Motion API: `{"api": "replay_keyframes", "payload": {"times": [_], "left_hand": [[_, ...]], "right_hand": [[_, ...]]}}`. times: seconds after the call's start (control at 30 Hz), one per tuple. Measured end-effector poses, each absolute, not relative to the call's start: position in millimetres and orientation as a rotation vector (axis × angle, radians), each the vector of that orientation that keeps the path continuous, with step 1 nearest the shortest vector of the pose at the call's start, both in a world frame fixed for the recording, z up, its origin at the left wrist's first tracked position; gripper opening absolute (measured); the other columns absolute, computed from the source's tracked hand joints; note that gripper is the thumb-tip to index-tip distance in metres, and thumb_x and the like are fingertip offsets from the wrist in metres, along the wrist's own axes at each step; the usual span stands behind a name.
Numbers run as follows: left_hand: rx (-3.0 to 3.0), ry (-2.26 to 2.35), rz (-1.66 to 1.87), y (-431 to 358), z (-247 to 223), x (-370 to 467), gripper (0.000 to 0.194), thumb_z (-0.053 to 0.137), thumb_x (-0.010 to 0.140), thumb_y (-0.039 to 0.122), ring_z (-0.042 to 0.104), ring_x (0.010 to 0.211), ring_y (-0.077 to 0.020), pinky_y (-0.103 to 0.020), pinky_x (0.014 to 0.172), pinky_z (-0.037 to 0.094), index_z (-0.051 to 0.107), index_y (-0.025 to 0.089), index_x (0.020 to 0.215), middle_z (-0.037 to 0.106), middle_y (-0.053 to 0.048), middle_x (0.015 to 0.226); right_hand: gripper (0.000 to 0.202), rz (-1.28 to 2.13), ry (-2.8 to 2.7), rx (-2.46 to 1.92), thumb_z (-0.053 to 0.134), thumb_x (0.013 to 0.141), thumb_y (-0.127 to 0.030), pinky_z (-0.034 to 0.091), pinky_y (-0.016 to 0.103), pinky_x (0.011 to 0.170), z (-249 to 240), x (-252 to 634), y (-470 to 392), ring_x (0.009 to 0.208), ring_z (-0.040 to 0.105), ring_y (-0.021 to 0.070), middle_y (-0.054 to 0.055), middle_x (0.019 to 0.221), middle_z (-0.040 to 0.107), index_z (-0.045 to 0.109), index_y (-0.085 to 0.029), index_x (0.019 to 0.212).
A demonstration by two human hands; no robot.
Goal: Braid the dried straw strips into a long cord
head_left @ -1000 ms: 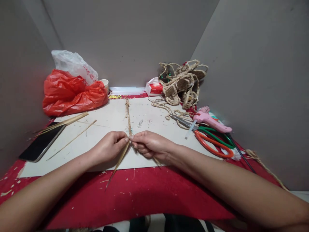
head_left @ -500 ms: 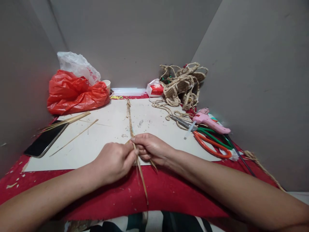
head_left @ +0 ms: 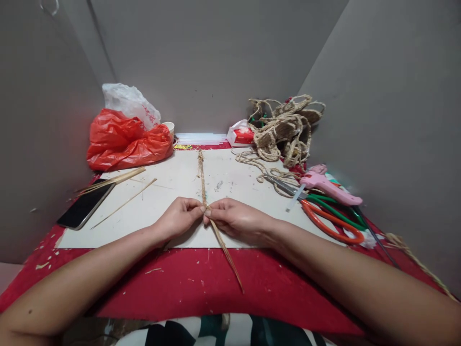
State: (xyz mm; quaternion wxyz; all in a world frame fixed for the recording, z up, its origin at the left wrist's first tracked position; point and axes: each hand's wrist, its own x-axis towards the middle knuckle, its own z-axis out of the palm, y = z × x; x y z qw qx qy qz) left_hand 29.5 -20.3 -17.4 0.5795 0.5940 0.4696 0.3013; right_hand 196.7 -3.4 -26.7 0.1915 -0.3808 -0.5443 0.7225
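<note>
A thin straw braid [head_left: 202, 180] runs up the middle of the white board [head_left: 173, 166], frayed at its far end. At its near end my left hand [head_left: 182, 215] pinches it between thumb and forefinger. My right hand [head_left: 239, 218] grips the same spot, fingertips meeting those of the left. Loose straw strands [head_left: 228, 257] hang from between my hands toward the front edge, over the red cloth [head_left: 173, 283]. Exactly how the strands cross is hidden by my fingers.
Left lie a phone [head_left: 84, 206], straw strips [head_left: 115, 181] and a red plastic bag [head_left: 129, 142]. Right are scissors [head_left: 327, 216], a pink glue gun [head_left: 331, 187] and coiled straw rope [head_left: 284, 127]. Clear sticks [head_left: 201, 139] and a tissue pack [head_left: 241, 134] lie at the back. Grey walls enclose the table.
My left hand has shifted from pulling strands near the right hand to pinching the braid's end beside it. The loose strands now lie together, slanting right. The view has turned slightly left.
</note>
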Motion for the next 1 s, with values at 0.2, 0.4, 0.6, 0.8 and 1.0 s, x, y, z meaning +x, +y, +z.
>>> {"api": "replay_keyframes", "payload": {"times": [0.2, 0.4, 0.6, 0.8, 1.0], "left_hand": [[1.357, 1.147, 0.773, -17.3, -24.9, 27.2, 0.025, 0.058, 0.074, 0.033, 0.045, 0.057, -0.0095, -0.024, 0.058, 0.036, 0.065, 0.01, 0.066, 0.059, -0.003, 0.062], [1.296, 1.186, 0.771, -17.3, -25.3, 25.6, 0.025, 0.06, 0.071, 0.034, 0.036, 0.049, -0.0067, -0.022, 0.049, 0.027, 0.063, 0.01, 0.064, 0.05, 0.001, 0.053], [1.308, 1.139, 0.781, -10.7, -30.7, 25.0, 0.019, 0.057, 0.071, 0.027, 0.044, 0.05, -0.0088, -0.023, 0.051, 0.033, 0.064, 0.01, 0.066, 0.057, -0.002, 0.056], [1.491, 1.179, 0.816, -7.0, -36.2, 24.3, 0.017, 0.056, 0.067, 0.015, 0.057, 0.07, -0.0184, -0.031, 0.067, 0.044, 0.068, 0.008, 0.077, 0.068, -0.01, 0.078], [1.597, 1.243, 0.971, -12.6, -32.6, 21.2, 0.038, 0.056, 0.072, 0.017, 0.052, 0.107, -0.0282, -0.038, 0.088, 0.041, 0.062, 0.012, 0.109, 0.061, -0.012, 0.119]], "right_hand": [[0.029, 1.428, -2.255, -1.136, 0.049, 0.084, -0.034, 0.03, 0.022, 0.05, -19.5, 207.8, 2.0, 0.053, 0.039, 0.0081, -0.001, 0.06, 0.051, 0.064, -0.011, 0.074], [0.026, 0.544, -2.544, -1.465, 0.05, 0.084, -0.03, 0.037, 0.028, 0.062, 39.4, 223.9, 19.4, 0.066, 0.055, 0.0165, 0.009, 0.08, 0.066, 0.069, -0.014, 0.092], [0.027, 0.472, -2.457, -1.222, 0.05, 0.085, -0.022, 0.04, 0.026, 0.064, 57.1, 158.1, 48.7, 0.062, 0.058, 0.0122, 0.009, 0.091, 0.067, 0.064, -0.012, 0.106], [0.041, 0.304, -2.87, -1.06, 0.058, 0.076, -0.019, 0.043, 0.028, 0.071, 24.1, 52.4, 73.4, 0.09, 0.062, 0.0235, 0.012, 0.102, 0.067, 0.061, -0.017, 0.116], [0.022, 0.193, -2.963, -1.001, 0.054, 0.078, -0.019, 0.042, 0.03, 0.07, 9.7, 9.0, 78.0, 0.086, 0.062, 0.0249, 0.017, 0.095, 0.067, 0.067, -0.009, 0.091]]}}
